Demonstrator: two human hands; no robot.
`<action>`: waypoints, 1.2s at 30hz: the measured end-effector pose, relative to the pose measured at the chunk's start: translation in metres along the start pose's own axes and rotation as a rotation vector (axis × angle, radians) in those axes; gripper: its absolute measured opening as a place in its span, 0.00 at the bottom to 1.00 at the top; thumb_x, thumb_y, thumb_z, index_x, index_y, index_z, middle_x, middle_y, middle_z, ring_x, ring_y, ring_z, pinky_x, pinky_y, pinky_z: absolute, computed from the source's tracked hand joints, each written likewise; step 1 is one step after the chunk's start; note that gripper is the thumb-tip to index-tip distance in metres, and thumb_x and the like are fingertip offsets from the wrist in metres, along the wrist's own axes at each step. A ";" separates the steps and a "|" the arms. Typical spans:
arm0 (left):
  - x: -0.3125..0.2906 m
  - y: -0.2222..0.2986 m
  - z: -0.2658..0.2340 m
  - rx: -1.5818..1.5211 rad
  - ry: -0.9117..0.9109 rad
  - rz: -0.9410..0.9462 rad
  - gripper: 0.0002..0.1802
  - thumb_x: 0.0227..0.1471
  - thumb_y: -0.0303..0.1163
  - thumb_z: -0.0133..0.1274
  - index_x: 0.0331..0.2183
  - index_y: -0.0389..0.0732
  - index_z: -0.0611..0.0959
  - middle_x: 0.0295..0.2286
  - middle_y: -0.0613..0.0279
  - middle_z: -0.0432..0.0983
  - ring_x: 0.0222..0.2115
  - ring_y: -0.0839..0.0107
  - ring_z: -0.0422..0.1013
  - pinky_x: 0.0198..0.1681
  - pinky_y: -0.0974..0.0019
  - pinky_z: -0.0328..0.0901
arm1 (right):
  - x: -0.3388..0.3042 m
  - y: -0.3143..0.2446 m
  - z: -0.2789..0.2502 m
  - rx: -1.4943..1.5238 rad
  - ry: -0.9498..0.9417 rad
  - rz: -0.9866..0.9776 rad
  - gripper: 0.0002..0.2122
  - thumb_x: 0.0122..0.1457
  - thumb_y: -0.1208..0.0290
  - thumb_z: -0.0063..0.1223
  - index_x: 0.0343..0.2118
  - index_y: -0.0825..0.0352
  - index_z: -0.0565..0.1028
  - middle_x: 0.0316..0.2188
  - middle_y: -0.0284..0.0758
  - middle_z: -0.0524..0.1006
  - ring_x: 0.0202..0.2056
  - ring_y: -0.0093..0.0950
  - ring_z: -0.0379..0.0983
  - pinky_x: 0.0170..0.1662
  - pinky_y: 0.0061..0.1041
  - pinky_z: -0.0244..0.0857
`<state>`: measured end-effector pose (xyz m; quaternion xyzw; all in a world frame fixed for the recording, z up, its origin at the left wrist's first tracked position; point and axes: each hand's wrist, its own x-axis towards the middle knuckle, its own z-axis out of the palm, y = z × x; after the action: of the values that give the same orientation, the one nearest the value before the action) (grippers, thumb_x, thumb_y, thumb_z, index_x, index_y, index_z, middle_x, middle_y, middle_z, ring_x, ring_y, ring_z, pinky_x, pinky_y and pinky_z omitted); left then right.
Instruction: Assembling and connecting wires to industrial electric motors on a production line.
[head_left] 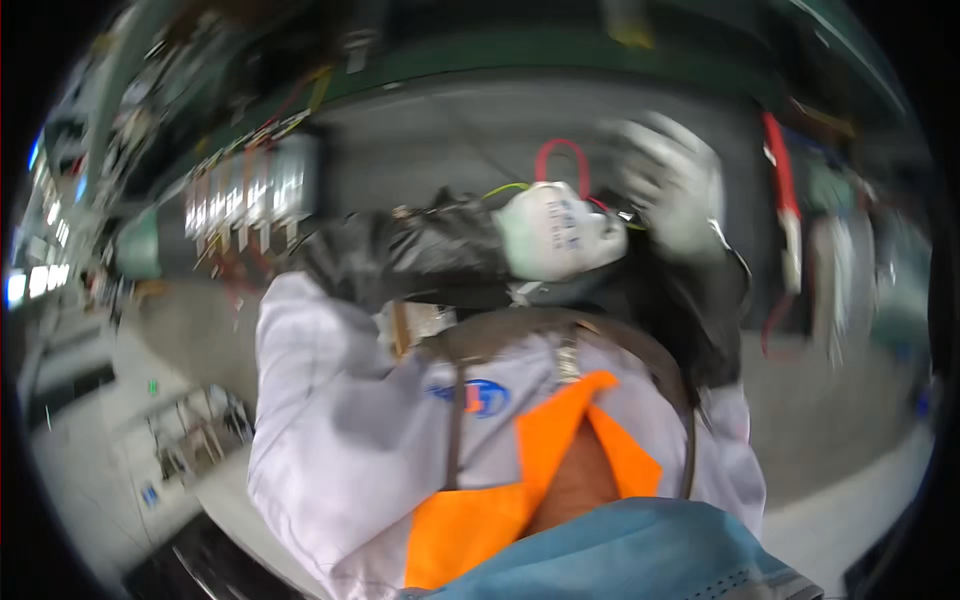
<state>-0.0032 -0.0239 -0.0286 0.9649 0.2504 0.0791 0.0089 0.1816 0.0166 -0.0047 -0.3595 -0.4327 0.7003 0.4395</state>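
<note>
My left hand (560, 232), in a white glove, is closed in front of my chest, its printed back toward me. A red wire (562, 147) loops up behind it, and a yellow-green wire (506, 188) sticks out on its left. Both seem to run into the grip, though the fingers hide where. Beside the fingertips is a small shiny piece (627, 216), too blurred to name. To the right, my right hand (678, 190), also white-gloved, is raised close by. Motion smears its fingers. Black sleeve covers reach over both forearms.
Behind my hands stretches a dark grey work surface (400, 140). A row of metallic parts with wires (250, 195) stands at left. On the right lie a long red object (780, 165) and blurred pale strips (840, 280). A wheeled frame (195, 435) stands on the floor, lower left.
</note>
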 end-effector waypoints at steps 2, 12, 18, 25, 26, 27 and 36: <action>0.012 0.038 0.025 0.264 0.179 -0.470 0.20 0.43 0.35 0.55 0.40 0.38 0.79 0.17 0.63 0.74 0.15 0.60 0.72 0.13 0.57 0.63 | 0.011 -0.002 0.002 0.094 -0.019 0.085 0.11 0.66 0.74 0.45 0.40 0.75 0.77 0.17 0.23 0.64 0.16 0.12 0.55 0.18 0.16 0.50; 0.036 -0.007 -0.026 -0.155 0.088 -0.103 0.17 0.54 0.47 0.56 0.37 0.43 0.83 0.30 0.58 0.76 0.31 0.60 0.76 0.33 0.59 0.72 | -0.153 0.041 -0.071 -1.495 0.683 -0.027 0.24 0.57 0.73 0.56 0.59 0.64 0.69 0.43 0.47 0.77 0.43 0.43 0.73 0.47 0.39 0.68; 0.066 -0.042 0.005 -0.791 0.001 -0.024 0.18 0.59 0.41 0.55 0.44 0.38 0.82 0.41 0.53 0.79 0.43 0.64 0.76 0.49 0.64 0.69 | -0.210 0.071 -0.038 -1.657 0.655 0.233 0.29 0.54 0.76 0.57 0.62 0.63 0.67 0.52 0.50 0.71 0.50 0.48 0.71 0.54 0.36 0.67; 0.062 -0.054 -0.008 -1.833 -0.042 -0.605 0.22 0.63 0.43 0.52 0.44 0.31 0.81 0.42 0.57 0.80 0.43 0.71 0.76 0.47 0.67 0.72 | -0.204 0.041 -0.072 -0.639 0.527 0.101 0.31 0.53 0.70 0.62 0.61 0.65 0.66 0.53 0.47 0.72 0.45 0.41 0.75 0.50 0.35 0.69; 0.063 -0.057 -0.001 -1.882 -0.022 -0.597 0.21 0.63 0.42 0.51 0.45 0.31 0.81 0.42 0.56 0.80 0.44 0.71 0.76 0.48 0.67 0.72 | -0.197 0.030 -0.073 -0.323 0.454 0.156 0.33 0.52 0.66 0.65 0.62 0.65 0.66 0.54 0.45 0.73 0.44 0.37 0.76 0.49 0.34 0.70; 0.063 -0.060 0.003 -1.931 -0.003 -0.589 0.20 0.64 0.41 0.50 0.45 0.32 0.81 0.43 0.56 0.80 0.44 0.71 0.76 0.48 0.67 0.72 | -0.187 0.019 -0.069 -0.327 0.445 0.160 0.33 0.52 0.66 0.65 0.62 0.65 0.66 0.54 0.45 0.73 0.44 0.37 0.76 0.49 0.34 0.70; 0.061 -0.060 0.000 -1.802 0.032 -0.423 0.24 0.66 0.42 0.46 0.50 0.30 0.77 0.48 0.50 0.77 0.49 0.61 0.74 0.52 0.57 0.69 | -0.143 -0.006 -0.019 -1.505 0.072 0.002 0.27 0.56 0.60 0.63 0.55 0.68 0.70 0.39 0.47 0.77 0.33 0.33 0.78 0.36 0.33 0.70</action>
<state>0.0202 0.0581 -0.0228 0.5264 0.2651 0.2541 0.7668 0.2510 -0.1090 0.0113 -0.5859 -0.7794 0.2037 0.0882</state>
